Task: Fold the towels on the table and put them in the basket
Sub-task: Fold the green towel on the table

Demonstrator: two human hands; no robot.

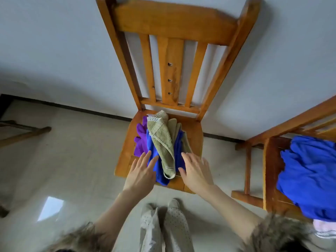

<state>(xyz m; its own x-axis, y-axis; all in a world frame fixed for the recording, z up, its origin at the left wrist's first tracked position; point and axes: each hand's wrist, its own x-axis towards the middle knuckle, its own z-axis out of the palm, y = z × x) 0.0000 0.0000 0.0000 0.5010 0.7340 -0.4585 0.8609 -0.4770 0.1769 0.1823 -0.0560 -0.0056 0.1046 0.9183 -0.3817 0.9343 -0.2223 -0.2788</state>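
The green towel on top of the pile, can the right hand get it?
Probably yes. The green towel lies on top of the pile, uncovered, and the open right hand hovers right beside its near end with nothing between them.

Blue towel (154, 160) between the hands: largely covered by the olive towel (162, 142) lying on top; its full outline cannot be traced. Purple cloth (139, 139) beyond the left hand (141, 174): partly tucked under the blue towel. Further beige folds (175, 126) beyond the right hand (197, 172): only edges show. Blue cloth (309, 171) on the second chair (269, 160), well right of the right hand: cut by the frame edge. Furry cuffs (276, 231) blurred. No basket identifiable.
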